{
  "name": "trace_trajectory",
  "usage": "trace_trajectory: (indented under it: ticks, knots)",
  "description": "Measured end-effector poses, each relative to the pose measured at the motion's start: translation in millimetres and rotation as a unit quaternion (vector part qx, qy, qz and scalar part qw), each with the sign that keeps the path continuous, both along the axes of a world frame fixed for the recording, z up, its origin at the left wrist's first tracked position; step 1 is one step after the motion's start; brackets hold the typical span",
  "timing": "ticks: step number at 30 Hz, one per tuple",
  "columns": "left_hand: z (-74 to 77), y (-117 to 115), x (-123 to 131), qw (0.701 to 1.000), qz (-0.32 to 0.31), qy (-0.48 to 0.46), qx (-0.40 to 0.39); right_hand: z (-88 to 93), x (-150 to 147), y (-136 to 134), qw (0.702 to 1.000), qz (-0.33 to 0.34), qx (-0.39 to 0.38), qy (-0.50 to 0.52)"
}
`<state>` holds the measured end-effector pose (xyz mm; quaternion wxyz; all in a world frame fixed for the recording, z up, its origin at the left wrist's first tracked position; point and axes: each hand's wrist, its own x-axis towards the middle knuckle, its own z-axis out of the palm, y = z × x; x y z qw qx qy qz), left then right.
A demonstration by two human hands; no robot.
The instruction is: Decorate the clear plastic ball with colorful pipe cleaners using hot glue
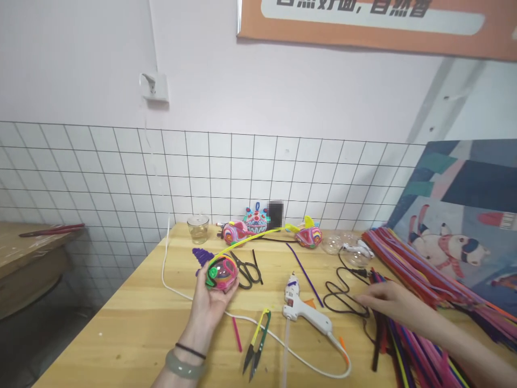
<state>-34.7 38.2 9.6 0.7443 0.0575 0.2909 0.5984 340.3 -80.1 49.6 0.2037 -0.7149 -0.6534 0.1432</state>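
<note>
On the left, my left hand (214, 296) cups a clear plastic ball (224, 271) trimmed with pink and green pipe cleaners. A purple coiled fin (203, 256) sticks out behind it, and a long yellow pipe cleaner (258, 235) arcs from the ball towards the right. My right hand (382, 299) is at the right, over the black cable (341, 288) and the near bundle of pipe cleaners (407, 345). Its fingers are bent and close together; whatever they may hold is hidden.
A white glue gun (305, 311) lies mid-table with its cord. Near it are yellow-green thread snips (257, 342), black scissors (251, 274) and a purple pipe cleaner (305, 275). Behind stand a glass (197, 229), finished fish-like figures (309, 237) and clear plastic shells (333, 242).
</note>
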Motion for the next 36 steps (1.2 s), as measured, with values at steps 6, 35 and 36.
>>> trace_trajectory:
  ticks: [6, 35, 36]
  knots:
    - [1.7, 4.6, -4.9, 1.000, 0.003, -0.009, 0.004, 13.3, -22.1, 102.4, 0.989, 0.064, -0.092, -0.092]
    - [3.4, 9.2, -12.3, 0.999, 0.043, -0.026, -0.008, 26.9, 22.3, 129.8, 0.991, -0.010, -0.095, 0.096]
    - [4.8, 8.0, -11.5, 0.999, 0.045, -0.025, -0.008, 24.9, 7.8, 131.5, 0.990, 0.004, -0.083, 0.110]
